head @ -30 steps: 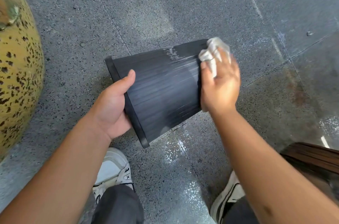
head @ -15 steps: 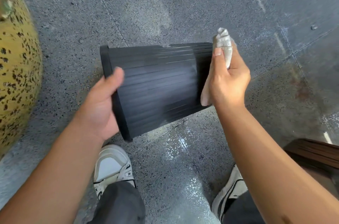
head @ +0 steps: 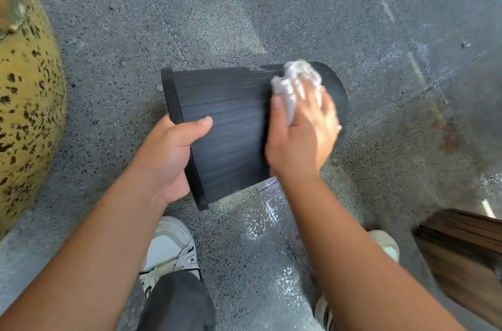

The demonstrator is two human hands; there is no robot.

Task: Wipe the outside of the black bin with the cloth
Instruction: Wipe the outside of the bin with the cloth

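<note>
We see the speckled grey floor [head: 271,5] filling the view, with pale wet-looking patches in front of the shoes. At the left edge bulges a big yellow pot with black flecks [head: 27,113]; a dark wood-grain surface [head: 461,249] cuts in at lower right.

The black bin [head: 231,124] is held off the floor on its side, mid-frame, rim to the left, base to the right. The side wall is ribbed lengthwise, matte black, with a greyish streaky smear along the top edge near the cloth. The rim is a thicker band.

Left hand [head: 168,157]: clamped on the rim band, thumb lying over the outer ribbed wall, remaining fingers hidden behind the rim. Forearm comes in from lower left.

Right hand [head: 301,135]: palm down on the bin's wall near the base end, fingers spread and motion-blurred, pressing a bunched pale grey cloth [head: 296,81] against the surface; the cloth sticks out past the fingertips.

White sneakers below: left shoe [head: 168,249] under the bin, right shoe [head: 385,243] partly hidden by the right forearm.
</note>
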